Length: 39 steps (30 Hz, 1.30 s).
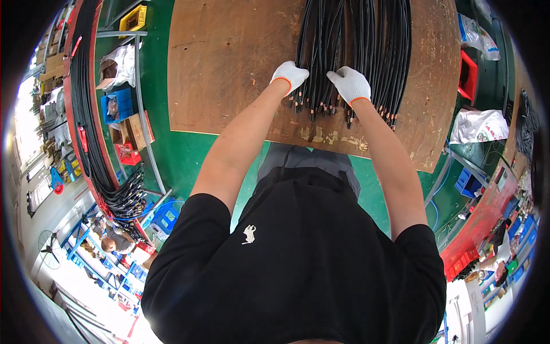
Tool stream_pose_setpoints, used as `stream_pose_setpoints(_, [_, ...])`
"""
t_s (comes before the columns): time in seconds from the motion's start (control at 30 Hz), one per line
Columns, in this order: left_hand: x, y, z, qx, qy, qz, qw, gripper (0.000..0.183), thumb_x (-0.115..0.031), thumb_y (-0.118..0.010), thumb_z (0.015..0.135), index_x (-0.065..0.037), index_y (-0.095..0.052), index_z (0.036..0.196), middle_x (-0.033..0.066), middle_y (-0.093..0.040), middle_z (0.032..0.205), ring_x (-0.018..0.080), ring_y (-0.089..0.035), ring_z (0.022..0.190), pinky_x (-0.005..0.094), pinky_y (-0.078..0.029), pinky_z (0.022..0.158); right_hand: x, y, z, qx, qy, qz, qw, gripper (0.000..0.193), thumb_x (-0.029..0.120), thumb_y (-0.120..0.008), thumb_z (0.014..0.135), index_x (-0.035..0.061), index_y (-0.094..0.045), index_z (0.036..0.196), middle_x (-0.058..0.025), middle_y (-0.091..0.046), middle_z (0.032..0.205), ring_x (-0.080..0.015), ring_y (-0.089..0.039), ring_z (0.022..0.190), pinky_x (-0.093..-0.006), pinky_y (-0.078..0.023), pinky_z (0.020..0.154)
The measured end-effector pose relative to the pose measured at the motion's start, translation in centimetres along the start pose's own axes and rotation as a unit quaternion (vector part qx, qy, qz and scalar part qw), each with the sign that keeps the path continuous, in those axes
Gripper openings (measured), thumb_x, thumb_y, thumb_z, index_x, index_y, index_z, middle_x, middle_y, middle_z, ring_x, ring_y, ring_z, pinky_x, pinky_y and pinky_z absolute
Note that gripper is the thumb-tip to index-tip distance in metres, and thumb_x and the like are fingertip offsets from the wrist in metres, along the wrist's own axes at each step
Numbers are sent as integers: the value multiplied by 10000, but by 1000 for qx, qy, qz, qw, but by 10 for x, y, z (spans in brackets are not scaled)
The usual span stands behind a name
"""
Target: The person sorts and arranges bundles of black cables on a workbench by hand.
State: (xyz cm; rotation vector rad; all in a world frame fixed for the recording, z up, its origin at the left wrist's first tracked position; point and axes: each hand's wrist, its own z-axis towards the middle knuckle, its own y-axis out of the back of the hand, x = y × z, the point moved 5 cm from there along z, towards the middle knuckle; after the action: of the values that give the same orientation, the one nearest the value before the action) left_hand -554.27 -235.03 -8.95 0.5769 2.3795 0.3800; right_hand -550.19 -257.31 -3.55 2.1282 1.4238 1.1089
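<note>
Many long black cables (366, 40) lie side by side on a brown wooden table (229, 69). Bare copper-coloured tips show at their near ends. My left hand (291, 76), in a white knit glove with an orange cuff, is closed at the left edge of the cables. Its fingertips are partly hidden against them. Gloved the same way, my right hand (351, 85) rests over the middle of the cables, fingers curled and pointing left. A narrow strip of cables runs between the two hands. Which single cables each hand grips cannot be made out.
The worn front edge of the table faces my body. On the left, a red-edged rack (74, 109) carries another long black cable bundle, beside shelves with a blue bin (116, 106). At right are a red bin (468, 75) and a white sack (480, 126). Two people work farther off.
</note>
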Motion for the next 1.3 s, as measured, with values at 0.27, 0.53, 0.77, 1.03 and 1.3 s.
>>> stream_pose_setpoints(0.27, [-5,12,-18,124,10,-296,947,396,-176,-754,849,36,-706,1181,160,-752,1042,261,-719,894,448,-588,741,62,-3,7,98,65,240,964,487,435,-691,949,26,-752,1206,-169,-773,1103,-201,-728,883,-338,-564,819])
stream_pose_setpoints(0.53, [-1,14,-32,192,5,-290,938,222,-133,-743,935,-65,-717,1144,38,-746,1014,177,-709,897,392,-592,728,60,-51,19,175,69,272,944,490,379,-591,1045,-47,-642,1282,-241,-731,1178,-325,-691,1077,-408,-517,950])
stream_pose_setpoints(0.77, [-22,15,-51,150,-84,-113,979,303,-213,-793,842,-34,-726,1077,40,-734,889,152,-675,772,370,-536,682,41,-49,9,198,150,171,953,408,292,-549,1063,-40,-635,1285,-242,-716,1173,-370,-670,1126,-437,-490,997])
stream_pose_setpoints(1.03, [-42,5,-58,-30,-174,87,980,461,-404,-741,867,11,-677,1058,242,-745,952,383,-740,860,452,-571,801,31,-45,11,166,203,113,958,286,231,-549,1058,-16,-645,1165,-243,-722,1077,-410,-675,1010,-443,-515,894])
stream_pose_setpoints(1.3, [-47,9,-69,-72,-182,202,960,412,-338,-686,888,-4,-669,1128,291,-732,1045,479,-697,1026,533,-556,915,31,-28,13,197,-21,437,877,353,388,-632,1039,62,-667,1171,-27,-662,845,-159,-645,668,-351,-551,608])
